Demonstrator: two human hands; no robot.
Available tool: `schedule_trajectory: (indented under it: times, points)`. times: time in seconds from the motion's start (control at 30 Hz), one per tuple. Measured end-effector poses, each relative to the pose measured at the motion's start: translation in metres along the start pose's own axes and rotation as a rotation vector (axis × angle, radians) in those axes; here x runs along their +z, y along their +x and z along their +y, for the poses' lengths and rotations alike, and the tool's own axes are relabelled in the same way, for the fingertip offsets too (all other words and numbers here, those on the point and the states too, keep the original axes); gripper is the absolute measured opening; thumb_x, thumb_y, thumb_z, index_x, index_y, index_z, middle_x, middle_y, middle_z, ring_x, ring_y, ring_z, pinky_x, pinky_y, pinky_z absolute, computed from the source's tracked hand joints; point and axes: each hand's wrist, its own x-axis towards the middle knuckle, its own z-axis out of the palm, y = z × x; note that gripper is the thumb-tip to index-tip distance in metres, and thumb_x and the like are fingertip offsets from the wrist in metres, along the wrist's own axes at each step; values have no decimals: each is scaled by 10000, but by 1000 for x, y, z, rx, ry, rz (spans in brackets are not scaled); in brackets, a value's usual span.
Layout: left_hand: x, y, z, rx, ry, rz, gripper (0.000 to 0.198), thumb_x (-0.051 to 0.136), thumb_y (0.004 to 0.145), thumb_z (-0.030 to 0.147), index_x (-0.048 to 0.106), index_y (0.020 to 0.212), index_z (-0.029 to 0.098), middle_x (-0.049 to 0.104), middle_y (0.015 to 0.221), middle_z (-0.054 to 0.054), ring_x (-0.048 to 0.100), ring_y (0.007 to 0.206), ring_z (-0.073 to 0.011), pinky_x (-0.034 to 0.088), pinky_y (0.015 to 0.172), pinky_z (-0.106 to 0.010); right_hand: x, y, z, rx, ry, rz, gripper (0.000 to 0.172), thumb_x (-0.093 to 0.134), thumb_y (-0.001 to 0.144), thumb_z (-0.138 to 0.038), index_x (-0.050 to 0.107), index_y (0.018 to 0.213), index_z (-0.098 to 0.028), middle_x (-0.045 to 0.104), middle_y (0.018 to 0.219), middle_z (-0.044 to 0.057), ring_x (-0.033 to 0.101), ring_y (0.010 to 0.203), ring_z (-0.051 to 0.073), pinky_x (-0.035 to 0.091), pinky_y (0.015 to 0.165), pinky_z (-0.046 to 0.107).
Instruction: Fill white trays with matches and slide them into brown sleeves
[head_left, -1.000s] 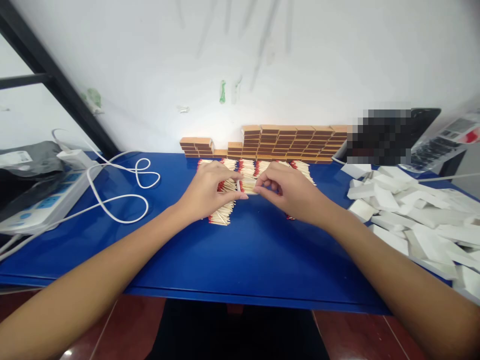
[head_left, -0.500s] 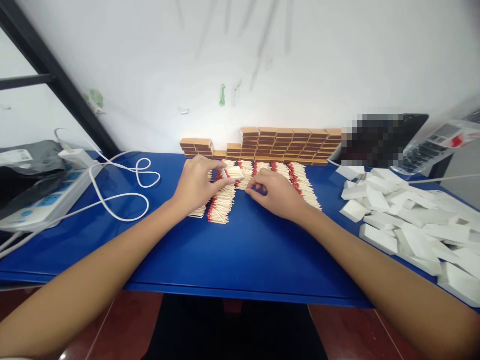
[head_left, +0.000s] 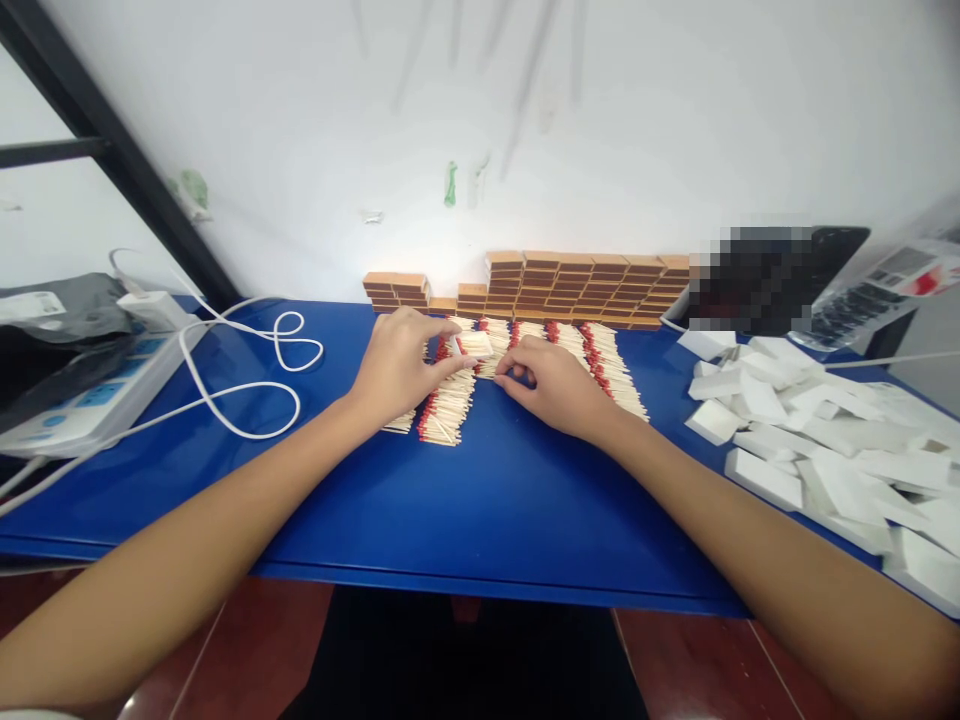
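My left hand (head_left: 401,368) grips a small white matchbox tray (head_left: 474,347) between thumb and fingers, with red-tipped matches lying in it. Just right of the tray, my right hand (head_left: 551,385) has its thumb and index finger pinched together low over the matches; whatever they hold is too small to name. Several rows of red-headed matches (head_left: 448,408) lie on the blue table under and around both hands, and one row (head_left: 615,372) shows to the right of my right hand.
Stacked brown matchboxes (head_left: 574,285) line the wall behind the matches. A pile of white trays (head_left: 832,430) covers the table's right side, with a dark device (head_left: 832,270) behind it. White cables (head_left: 285,388) and a power strip (head_left: 97,400) lie at left.
The whole view has shifted slightly. The left hand still holds the tray of matches, and the right hand stays pinched beside it.
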Motion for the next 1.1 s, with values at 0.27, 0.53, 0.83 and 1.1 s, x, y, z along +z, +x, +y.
schedule_trajectory:
  times: [0.27, 0.53, 0.83, 1.1]
  points:
    - [0, 0, 1, 7, 10, -11, 369, 899, 837, 457, 807, 1120, 240, 818, 1089, -71, 698, 1017, -293, 495, 934, -453, 2, 0, 2, -8, -50, -52, 135, 596, 958, -151, 666, 853, -200, 640, 922, 60, 585, 783, 192, 441, 728, 320]
    - [-1, 1, -2, -1, 0, 2, 359, 895, 835, 475, 807, 1105, 256, 816, 1086, -64, 701, 1019, -297, 488, 940, -455, -18, -3, 8, -10, -165, -137, 109, 544, 1019, -200, 615, 938, -215, 640, 1009, 94, 618, 882, 243, 451, 774, 361]
    - [1, -2, 11, 53, -64, -83, 364, 928, 804, 438, 816, 1085, 234, 796, 963, -37, 674, 960, -264, 453, 883, -409, -31, -6, 1, -26, -35, 114, 100, 578, 1026, -261, 610, 941, -221, 634, 963, 78, 599, 810, 222, 446, 723, 352]
    - [3, -4, 19, 126, -172, -84, 387, 948, 773, 432, 820, 1089, 250, 771, 883, -15, 662, 925, -235, 464, 860, -374, -18, -8, -3, -117, -43, 106, 62, 576, 1027, -242, 592, 969, -227, 619, 966, 71, 601, 839, 225, 460, 747, 365]
